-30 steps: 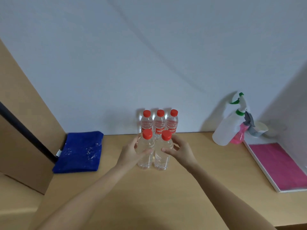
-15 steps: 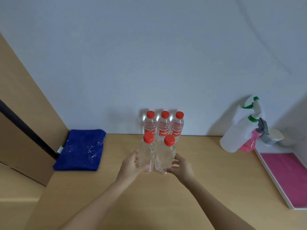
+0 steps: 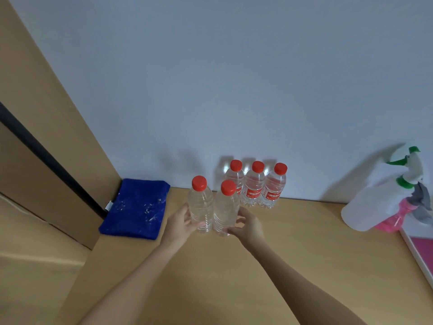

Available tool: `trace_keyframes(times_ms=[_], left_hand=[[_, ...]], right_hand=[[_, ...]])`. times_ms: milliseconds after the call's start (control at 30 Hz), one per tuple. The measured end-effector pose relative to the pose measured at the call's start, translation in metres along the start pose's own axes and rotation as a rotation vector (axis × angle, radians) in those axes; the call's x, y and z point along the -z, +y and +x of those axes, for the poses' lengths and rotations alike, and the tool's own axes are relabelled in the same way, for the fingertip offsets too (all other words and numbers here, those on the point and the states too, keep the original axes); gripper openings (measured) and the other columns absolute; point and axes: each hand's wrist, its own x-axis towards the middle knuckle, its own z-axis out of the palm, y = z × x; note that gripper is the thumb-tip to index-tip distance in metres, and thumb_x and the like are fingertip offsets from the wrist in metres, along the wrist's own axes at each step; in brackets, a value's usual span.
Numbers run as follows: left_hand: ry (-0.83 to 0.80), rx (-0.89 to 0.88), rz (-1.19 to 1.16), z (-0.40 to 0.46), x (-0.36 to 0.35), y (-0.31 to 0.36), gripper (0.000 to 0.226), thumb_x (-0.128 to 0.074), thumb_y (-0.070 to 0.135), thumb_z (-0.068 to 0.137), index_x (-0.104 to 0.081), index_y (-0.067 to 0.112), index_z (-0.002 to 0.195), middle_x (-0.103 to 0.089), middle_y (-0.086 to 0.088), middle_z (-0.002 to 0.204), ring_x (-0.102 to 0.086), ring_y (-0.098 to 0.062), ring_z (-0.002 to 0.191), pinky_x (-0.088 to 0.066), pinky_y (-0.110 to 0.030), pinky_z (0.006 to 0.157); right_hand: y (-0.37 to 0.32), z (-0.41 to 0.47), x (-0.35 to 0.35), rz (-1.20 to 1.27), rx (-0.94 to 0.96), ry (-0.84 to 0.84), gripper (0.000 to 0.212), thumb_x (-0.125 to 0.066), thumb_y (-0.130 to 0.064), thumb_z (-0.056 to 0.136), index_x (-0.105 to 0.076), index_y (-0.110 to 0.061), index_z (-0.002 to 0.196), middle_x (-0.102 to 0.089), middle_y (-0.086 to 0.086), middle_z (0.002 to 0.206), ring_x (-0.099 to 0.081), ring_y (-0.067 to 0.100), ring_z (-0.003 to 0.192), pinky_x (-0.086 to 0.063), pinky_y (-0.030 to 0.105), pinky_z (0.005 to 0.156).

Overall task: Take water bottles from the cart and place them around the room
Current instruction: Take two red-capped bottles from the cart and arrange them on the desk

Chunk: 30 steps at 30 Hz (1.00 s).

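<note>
Both held bottles have shifted left since the earlier frame, away from the row of three at the wall, and now stand ahead and to the left of that row rather than straight in front of it. The left hand (image 3: 181, 222) has its fingers curled round the lower body of the left bottle (image 3: 201, 207), thumb across the front. The right hand (image 3: 247, 225) holds the right bottle (image 3: 225, 212) low down, thumb and fingers bent round its base. These two bottles touch side by side, upright, red caps up, clear and without labels; whether their bases rest on the worktop (image 3: 293, 249) or are just off it cannot be told.

Behind them, three labelled bottles (image 3: 255, 187) stand in a tight row against the wall at the worktop's back edge, the nearest partly hidden by the right bottle. A blue cloth (image 3: 136, 208) lies in the back left corner of the worktop, against a wooden panel. Near the back right corner a white sprayer (image 3: 375, 205) with a green trigger leans beside a pink sprayer (image 3: 393, 221). A pink mat (image 3: 424, 252) in a white frame lies at the right edge.
</note>
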Motion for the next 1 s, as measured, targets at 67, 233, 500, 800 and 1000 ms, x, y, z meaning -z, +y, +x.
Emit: trace_keyframes(times_ms=[67,233,500,800,1000], left_hand=[[0.030,0.022,-0.006,0.005,0.008,-0.002,0.047,-0.080,0.012,0.071,-0.054,0.037,0.100,-0.066,0.017,0.096,-0.063,0.007,0.092,-0.046,-0.005,0.082],[0.099,0.058,-0.034,0.017,0.025,-0.012,0.045,-0.080,0.013,0.071,-0.056,0.036,0.101,-0.064,0.019,0.098,-0.061,0.002,0.096,-0.045,-0.012,0.086],[0.157,0.043,-0.087,0.036,0.040,-0.017,0.052,-0.078,0.010,0.074,-0.058,0.019,0.120,-0.063,0.021,0.104,-0.057,0.010,0.097,-0.043,-0.008,0.089],[0.202,0.139,-0.238,0.011,0.027,-0.020,0.094,-0.080,0.016,0.072,-0.023,0.025,0.146,-0.038,0.009,0.143,-0.041,-0.005,0.130,-0.034,-0.031,0.109],[0.336,0.067,-0.279,-0.044,-0.009,-0.008,0.044,-0.073,0.005,0.077,-0.053,0.023,0.112,-0.060,0.001,0.115,-0.062,-0.017,0.104,-0.051,-0.029,0.093]], right_hand=[[-0.006,0.008,-0.008,0.016,0.013,-0.011,0.055,-0.081,-0.012,0.062,-0.061,-0.024,0.113,-0.063,-0.014,0.096,-0.058,0.016,0.088,-0.045,0.023,0.072],[-0.018,0.026,-0.030,0.025,0.036,-0.011,0.060,-0.081,-0.015,0.062,-0.060,-0.023,0.118,-0.065,-0.010,0.103,-0.057,0.012,0.086,-0.042,0.017,0.069],[-0.031,0.050,-0.055,0.053,0.029,0.002,0.057,-0.083,-0.017,0.063,-0.060,-0.024,0.115,-0.064,-0.010,0.100,-0.055,0.012,0.086,-0.035,0.007,0.063],[-0.026,0.037,-0.048,0.140,0.077,-0.007,0.068,-0.080,-0.012,0.069,-0.052,-0.024,0.129,-0.056,-0.014,0.110,-0.057,0.010,0.097,-0.045,0.019,0.084],[-0.005,0.011,-0.009,0.224,0.069,0.104,0.060,-0.079,-0.011,0.073,-0.054,-0.019,0.127,-0.062,-0.006,0.115,-0.061,0.012,0.102,-0.050,0.022,0.088]])
